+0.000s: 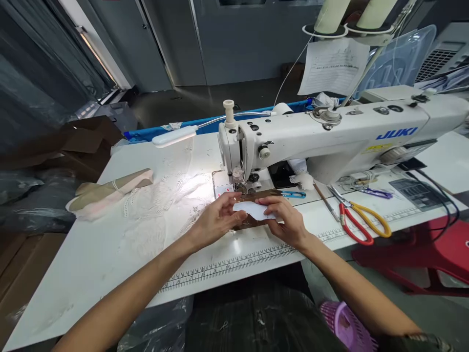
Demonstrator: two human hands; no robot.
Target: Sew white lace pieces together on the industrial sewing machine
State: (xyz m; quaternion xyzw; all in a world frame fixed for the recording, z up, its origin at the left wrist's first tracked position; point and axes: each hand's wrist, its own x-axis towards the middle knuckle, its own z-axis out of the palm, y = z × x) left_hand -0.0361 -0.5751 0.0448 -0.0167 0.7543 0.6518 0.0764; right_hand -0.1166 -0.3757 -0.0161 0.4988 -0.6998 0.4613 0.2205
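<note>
Between my two hands is a small white piece with a wavy edge (pixel 253 210); whether it is fabric or paper I cannot tell. My left hand (pixel 216 220) pinches its left end between thumb and fingers. At the right end, my right hand (pixel 286 219) grips it with bent fingers. Just behind and below it lies a brown strip (pixel 262 195) on the table, partly covered by my hands. The needle area of the white sewing machine (pixel 330 142) stands right behind my fingers. Blue thread snips (pixel 293 194) rest close to my right hand.
Sheer white lace (pixel 157 215) and a rolled tan and pink fabric (pixel 113 193) lie to the left. Red and yellow scissors (pixel 361 220) are on the right. A lit lamp (pixel 176 137) reaches over the table. A printed ruler (pixel 220 269) follows the front edge.
</note>
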